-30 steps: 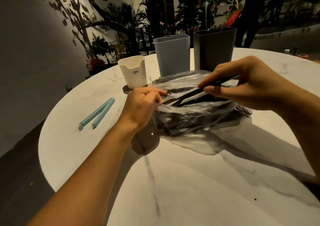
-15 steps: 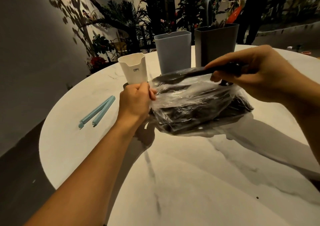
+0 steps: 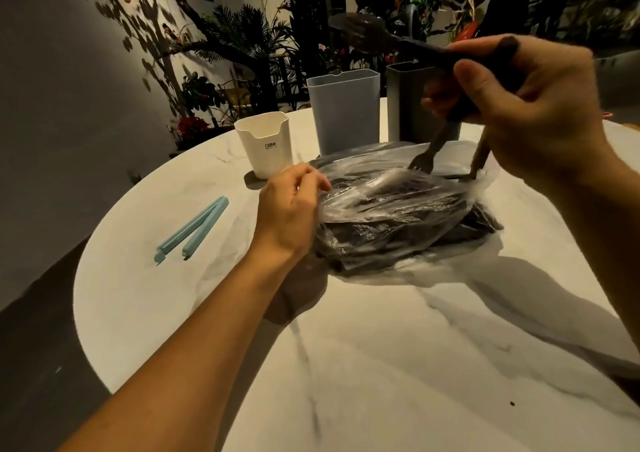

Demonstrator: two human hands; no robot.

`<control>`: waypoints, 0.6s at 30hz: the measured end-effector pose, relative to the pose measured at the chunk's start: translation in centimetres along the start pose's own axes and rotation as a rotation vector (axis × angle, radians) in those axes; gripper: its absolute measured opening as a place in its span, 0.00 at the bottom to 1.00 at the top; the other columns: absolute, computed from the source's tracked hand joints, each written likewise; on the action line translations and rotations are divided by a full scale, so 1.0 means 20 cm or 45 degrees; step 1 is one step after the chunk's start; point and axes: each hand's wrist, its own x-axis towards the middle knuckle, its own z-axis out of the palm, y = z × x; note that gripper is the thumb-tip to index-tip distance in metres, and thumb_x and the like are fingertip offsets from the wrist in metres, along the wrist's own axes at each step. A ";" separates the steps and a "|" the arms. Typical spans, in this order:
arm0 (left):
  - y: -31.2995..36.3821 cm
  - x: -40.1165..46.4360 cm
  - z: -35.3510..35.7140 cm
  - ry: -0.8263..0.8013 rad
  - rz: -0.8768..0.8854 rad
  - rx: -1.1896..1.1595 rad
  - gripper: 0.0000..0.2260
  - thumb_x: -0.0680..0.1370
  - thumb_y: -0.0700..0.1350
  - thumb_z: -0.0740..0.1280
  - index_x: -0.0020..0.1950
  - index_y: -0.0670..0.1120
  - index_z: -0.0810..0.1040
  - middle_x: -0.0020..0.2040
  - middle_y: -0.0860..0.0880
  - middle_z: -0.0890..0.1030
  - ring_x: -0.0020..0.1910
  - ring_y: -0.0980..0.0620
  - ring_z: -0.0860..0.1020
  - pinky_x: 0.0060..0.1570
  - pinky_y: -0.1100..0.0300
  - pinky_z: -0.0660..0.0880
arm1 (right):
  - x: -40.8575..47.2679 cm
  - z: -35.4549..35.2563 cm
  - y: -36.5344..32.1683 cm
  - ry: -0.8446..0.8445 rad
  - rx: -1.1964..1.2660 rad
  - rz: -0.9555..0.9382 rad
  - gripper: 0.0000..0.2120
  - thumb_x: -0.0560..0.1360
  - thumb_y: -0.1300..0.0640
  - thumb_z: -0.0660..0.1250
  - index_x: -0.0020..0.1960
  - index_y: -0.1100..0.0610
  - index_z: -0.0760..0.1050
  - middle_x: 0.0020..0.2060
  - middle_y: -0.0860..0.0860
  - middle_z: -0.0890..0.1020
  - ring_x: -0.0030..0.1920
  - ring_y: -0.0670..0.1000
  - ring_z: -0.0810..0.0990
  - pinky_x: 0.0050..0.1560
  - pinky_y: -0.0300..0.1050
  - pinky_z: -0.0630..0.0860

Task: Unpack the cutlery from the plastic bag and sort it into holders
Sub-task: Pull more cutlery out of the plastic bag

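A clear plastic bag full of black cutlery lies on the round white table. My left hand pinches the bag's left edge. My right hand is raised above the bag and grips several black pieces: a spoon pointing up and left, a fork hanging tines down, and another piece hanging beside it. Behind the bag stand three holders: a small white one, a blue-grey one and a dark grey one, partly hidden by my right hand.
A light blue bag clip lies on the table to the left of my left hand. Dark plants and a wall stand behind the table. The table's left edge curves close to the clip.
My right hand has lifted the black cutlery out of the bag and up over it; the spoon now points up and left. My left hand stays on the bag's edge.
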 end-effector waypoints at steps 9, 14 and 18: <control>0.07 0.00 0.10 -0.134 0.250 0.066 0.14 0.81 0.52 0.57 0.55 0.48 0.79 0.52 0.51 0.80 0.56 0.49 0.76 0.58 0.44 0.75 | 0.01 0.12 -0.01 -0.122 0.152 0.173 0.09 0.84 0.60 0.57 0.61 0.60 0.71 0.48 0.54 0.82 0.49 0.49 0.85 0.49 0.42 0.82; 0.22 0.01 0.18 -0.455 0.240 0.234 0.21 0.80 0.59 0.57 0.69 0.51 0.71 0.67 0.51 0.73 0.67 0.50 0.70 0.66 0.44 0.71 | 0.03 0.14 -0.04 -0.264 0.154 0.194 0.10 0.84 0.57 0.54 0.61 0.59 0.70 0.48 0.55 0.82 0.50 0.49 0.85 0.51 0.47 0.83; 0.29 0.00 0.22 -0.611 0.237 0.253 0.25 0.79 0.55 0.69 0.73 0.53 0.66 0.70 0.51 0.70 0.70 0.49 0.68 0.70 0.44 0.69 | 0.06 0.13 -0.09 -0.254 0.167 0.183 0.09 0.85 0.58 0.53 0.61 0.58 0.68 0.46 0.56 0.80 0.45 0.50 0.86 0.46 0.49 0.84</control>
